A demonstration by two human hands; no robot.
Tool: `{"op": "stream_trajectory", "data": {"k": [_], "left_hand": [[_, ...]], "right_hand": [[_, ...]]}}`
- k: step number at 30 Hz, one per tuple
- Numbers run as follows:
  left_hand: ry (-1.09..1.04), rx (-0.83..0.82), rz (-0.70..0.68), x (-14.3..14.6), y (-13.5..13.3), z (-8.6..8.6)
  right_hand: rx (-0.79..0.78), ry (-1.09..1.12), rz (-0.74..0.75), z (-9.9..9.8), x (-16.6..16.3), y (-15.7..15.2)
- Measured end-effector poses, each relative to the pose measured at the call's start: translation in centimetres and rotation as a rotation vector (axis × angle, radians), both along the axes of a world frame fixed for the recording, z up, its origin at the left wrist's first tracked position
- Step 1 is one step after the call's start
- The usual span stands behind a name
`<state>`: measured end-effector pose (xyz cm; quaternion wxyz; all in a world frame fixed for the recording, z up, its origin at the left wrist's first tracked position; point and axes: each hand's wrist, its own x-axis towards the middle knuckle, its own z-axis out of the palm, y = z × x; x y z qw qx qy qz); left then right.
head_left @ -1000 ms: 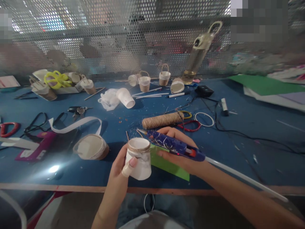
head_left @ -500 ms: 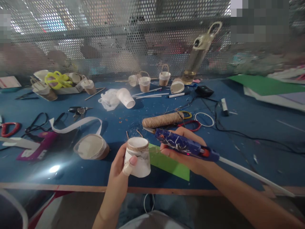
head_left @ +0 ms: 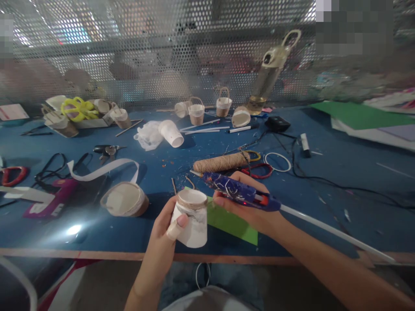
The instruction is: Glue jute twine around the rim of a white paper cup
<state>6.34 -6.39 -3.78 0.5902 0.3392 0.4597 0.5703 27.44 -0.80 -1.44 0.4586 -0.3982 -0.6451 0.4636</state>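
Observation:
My left hand (head_left: 164,235) grips a white paper cup (head_left: 192,218) with jute twine wound round its rim, held over the front of the blue table (head_left: 324,181). My right hand (head_left: 249,207) is closed on a blue glue gun (head_left: 238,191) with a white glue stick (head_left: 333,233) sticking out behind. The gun's nozzle points left, just above and behind the cup's rim. A green paper piece (head_left: 231,224) lies under both hands. A spool of jute twine (head_left: 220,163) rests just beyond the gun.
Twine-wrapped cup baskets (head_left: 196,113) and a plain cup (head_left: 171,132) stand further back. A twine-wrapped lid (head_left: 125,199), a white paper strip (head_left: 103,169), scissors (head_left: 11,175), black cables (head_left: 340,185) and paper sheets (head_left: 366,116) lie around. A perforated metal screen (head_left: 162,52) closes the far side.
The glue gun moved right and away from the cup, then came back left toward the rim. The cup tilted slightly in my left hand.

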Motion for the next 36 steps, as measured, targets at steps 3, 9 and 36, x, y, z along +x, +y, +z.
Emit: {"op": "stream_trajectory", "data": {"k": [3, 9, 36], "left_hand": [[0.012, -0.009, -0.032, 0.03, 0.05, -0.15], [0.025, -0.027, -0.076, 0.03, 0.09, 0.04], [0.145, 0.03, 0.042, 0.5, 0.06, -0.6]], "right_hand": [[-0.032, 0.002, -0.009, -0.04, -0.21, 0.14], [-0.091, 0.003, -0.02, -0.06, -0.43, 0.26], [-0.045, 0.039, -0.007, -0.07, -0.58, 0.46]]}}
